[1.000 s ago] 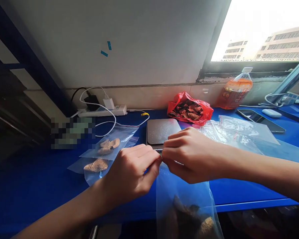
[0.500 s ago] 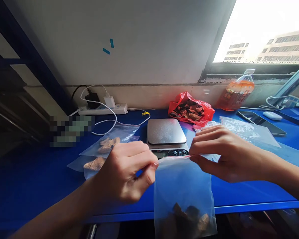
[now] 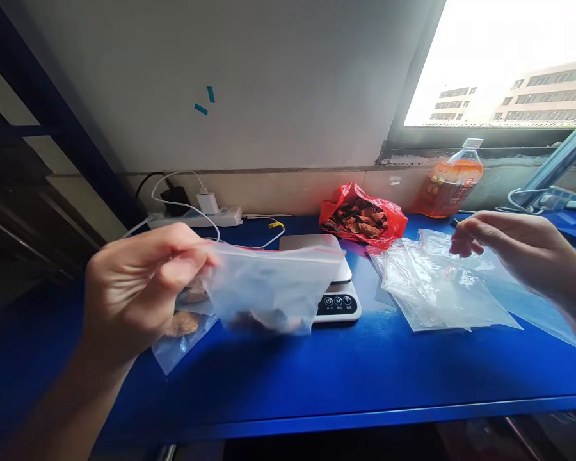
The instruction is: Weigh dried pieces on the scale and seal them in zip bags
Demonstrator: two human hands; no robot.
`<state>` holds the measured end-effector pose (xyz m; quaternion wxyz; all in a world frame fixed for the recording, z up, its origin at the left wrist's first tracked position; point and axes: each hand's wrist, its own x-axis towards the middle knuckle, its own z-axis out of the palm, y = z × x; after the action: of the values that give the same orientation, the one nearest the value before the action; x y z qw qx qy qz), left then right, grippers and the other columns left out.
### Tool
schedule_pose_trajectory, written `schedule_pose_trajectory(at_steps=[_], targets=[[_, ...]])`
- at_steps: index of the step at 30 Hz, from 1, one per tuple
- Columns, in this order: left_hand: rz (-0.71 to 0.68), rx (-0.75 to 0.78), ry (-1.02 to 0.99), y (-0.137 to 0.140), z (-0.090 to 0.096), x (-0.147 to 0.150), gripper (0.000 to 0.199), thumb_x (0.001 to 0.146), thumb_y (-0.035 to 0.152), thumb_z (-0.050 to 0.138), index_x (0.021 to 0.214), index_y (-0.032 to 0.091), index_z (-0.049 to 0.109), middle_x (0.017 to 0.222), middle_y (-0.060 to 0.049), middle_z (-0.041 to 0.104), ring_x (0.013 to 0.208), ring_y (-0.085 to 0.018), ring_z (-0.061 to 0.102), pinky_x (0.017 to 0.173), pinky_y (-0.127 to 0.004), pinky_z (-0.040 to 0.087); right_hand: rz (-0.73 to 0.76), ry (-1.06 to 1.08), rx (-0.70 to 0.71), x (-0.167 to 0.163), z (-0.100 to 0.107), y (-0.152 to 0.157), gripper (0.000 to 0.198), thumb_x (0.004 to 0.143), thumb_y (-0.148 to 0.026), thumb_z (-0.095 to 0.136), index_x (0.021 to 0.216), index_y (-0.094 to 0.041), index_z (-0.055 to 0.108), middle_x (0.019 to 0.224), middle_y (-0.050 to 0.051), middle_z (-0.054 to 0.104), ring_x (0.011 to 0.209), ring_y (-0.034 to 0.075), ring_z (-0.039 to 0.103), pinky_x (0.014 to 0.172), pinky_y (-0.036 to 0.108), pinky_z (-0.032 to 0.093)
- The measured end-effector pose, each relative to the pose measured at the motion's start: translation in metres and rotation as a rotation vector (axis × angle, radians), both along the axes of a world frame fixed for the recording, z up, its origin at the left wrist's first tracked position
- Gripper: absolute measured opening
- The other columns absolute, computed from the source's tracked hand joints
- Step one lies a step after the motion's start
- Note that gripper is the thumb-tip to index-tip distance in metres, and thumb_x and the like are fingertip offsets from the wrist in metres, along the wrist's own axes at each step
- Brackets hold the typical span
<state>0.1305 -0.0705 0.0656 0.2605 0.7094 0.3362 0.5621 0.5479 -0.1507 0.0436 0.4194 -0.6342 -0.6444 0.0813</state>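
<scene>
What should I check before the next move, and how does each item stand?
1. Left hand grips the translucent plastic zip bag: ok.
2. Dark brown pieces lie at that bag's bottom: ok.
3. Red-lined zip closed along its whole length: cannot tell.
4. Right hand has nothing visible in its grasp: ok.
5. Digital readout of the white, silver-topped scale in view: not ok, hidden behind the held bag.
6. Bright red plastic bag open at the top: ok.

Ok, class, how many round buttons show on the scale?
3, left to right on the scale: power button, M button, T button. The bag covers part of it, so more may be hidden.
</scene>
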Motion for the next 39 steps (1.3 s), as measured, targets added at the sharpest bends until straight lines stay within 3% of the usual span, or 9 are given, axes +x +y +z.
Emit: schedule_pose_trajectory(at_steps=[6, 16, 19, 23, 27, 30, 32, 35, 39], targets=[[-0.058, 0.03, -0.028, 0.024, -0.004, 0.004, 0.018, 0.086, 0.013, 0.061, 0.088, 0.024, 0.074, 0.072, 0.006, 0.066, 0.071, -0.013, 0.058, 0.072, -0.028, 0.045, -0.201, -0.146, 0.08, -0.004, -0.01, 0.021, 0.035, 0.096, -0.042, 0.053, 0.067, -0.023, 0.052, 0.063, 0.007, 0.061, 0.059, 0.017, 0.056, 0.064, 0.034, 0.043], [-0.049, 0.011, -0.042, 0.02, -0.002, 0.008, 0.007, 0.09, 0.016, 0.061, 0.088, 0.021, 0.065, 0.069, 0.006, 0.063, 0.072, -0.011, 0.058, 0.074, -0.026, 0.045, -0.372, -0.221, 0.202, 0.0, -0.014, 0.027, 0.023, 0.091, -0.02, 0.05, 0.07, -0.026, 0.044, 0.064, 0.004, 0.056, 0.055, 0.018, 0.051, 0.062, 0.033, 0.038], [-0.005, -0.001, -0.163, 0.024, 0.016, 0.01, 0.013, 0.09, 0.009, 0.057, 0.085, 0.02, 0.063, 0.065, 0.007, 0.06, 0.061, -0.008, 0.055, 0.063, -0.024, 0.045, -0.421, -0.207, 0.261, 0.015, -0.013, 0.028, 0.027, 0.093, -0.02, 0.047, 0.067, -0.026, 0.044, 0.062, 0.003, 0.054, 0.055, 0.017, 0.05, 0.061, 0.034, 0.038], [0.182, -0.19, -0.348, 0.049, 0.046, -0.001, 0.016, 0.086, 0.003, 0.054, 0.081, 0.018, 0.056, 0.055, 0.009, 0.052, 0.04, -0.002, 0.037, 0.038, -0.017, 0.026, -0.348, -0.124, 0.231, 0.033, -0.011, 0.039, 0.032, 0.096, -0.024, 0.042, 0.065, -0.024, 0.045, 0.059, 0.002, 0.05, 0.053, 0.015, 0.048, 0.056, 0.032, 0.036], [0.291, -0.255, 0.093, 0.076, 0.048, -0.023, 0.026, 0.086, 0.021, 0.068, 0.11, 0.017, 0.059, 0.09, 0.003, 0.063, 0.067, -0.007, 0.06, 0.057, -0.016, 0.049, -0.197, -0.295, 0.103, 0.027, -0.012, 0.054, 0.02, 0.094, -0.029, 0.052, 0.076, -0.021, 0.056, 0.066, 0.005, 0.061, 0.058, 0.015, 0.052, 0.058, 0.029, 0.038], [0.585, 0.118, 0.643, 0.08, 0.032, -0.027, 0.068, 0.082, 0.033, 0.073, 0.139, 0.015, 0.041, 0.124, -0.01, 0.057, 0.105, -0.028, 0.063, 0.09, -0.039, 0.054, -0.071, -0.536, 0.073, 0.007, -0.015, 0.076, 0.018, 0.096, -0.026, 0.045, 0.091, -0.018, 0.061, 0.081, 0.01, 0.069, 0.067, 0.018, 0.061, 0.063, 0.029, 0.043], [0.69, 0.298, 0.855, 0.073, 0.019, -0.018, 0.069, 0.086, 0.032, 0.066, 0.143, 0.009, 0.035, 0.132, -0.018, 0.052, 0.119, -0.034, 0.056, 0.102, -0.047, 0.047, -0.024, -0.613, 0.053, -0.009, -0.018, 0.098, 0.017, 0.093, -0.025, 0.049, 0.087, -0.018, 0.063, 0.085, 0.01, 0.07, 0.072, 0.02, 0.063, 0.066, 0.03, 0.045], [0.378, 0.289, 1.071, 0.056, 0.0, 0.004, 0.053, 0.097, 0.042, 0.047, 0.141, 0.013, 0.043, 0.139, -0.016, 0.051, 0.131, -0.033, 0.047, 0.111, -0.049, 0.039, 0.067, -0.734, 0.0, -0.028, -0.02, 0.133, 0.019, 0.091, -0.026, 0.05, 0.087, -0.02, 0.067, 0.096, 0.01, 0.071, 0.091, 0.024, 0.064, 0.081, 0.034, 0.047], [-0.057, -0.099, 1.386, 0.055, -0.019, 0.02, 0.071, 0.096, 0.065, 0.033, 0.156, 0.029, 0.024, 0.162, -0.004, 0.03, 0.15, -0.031, 0.022, 0.119, -0.053, 0.025, 0.081, -0.846, -0.067, -0.034, -0.022, 0.165, 0.026, 0.084, -0.03, 0.061, 0.106, -0.022, 0.072, 0.111, 0.012, 0.07, 0.104, 0.028, 0.062, 0.089, 0.039, 0.047]])
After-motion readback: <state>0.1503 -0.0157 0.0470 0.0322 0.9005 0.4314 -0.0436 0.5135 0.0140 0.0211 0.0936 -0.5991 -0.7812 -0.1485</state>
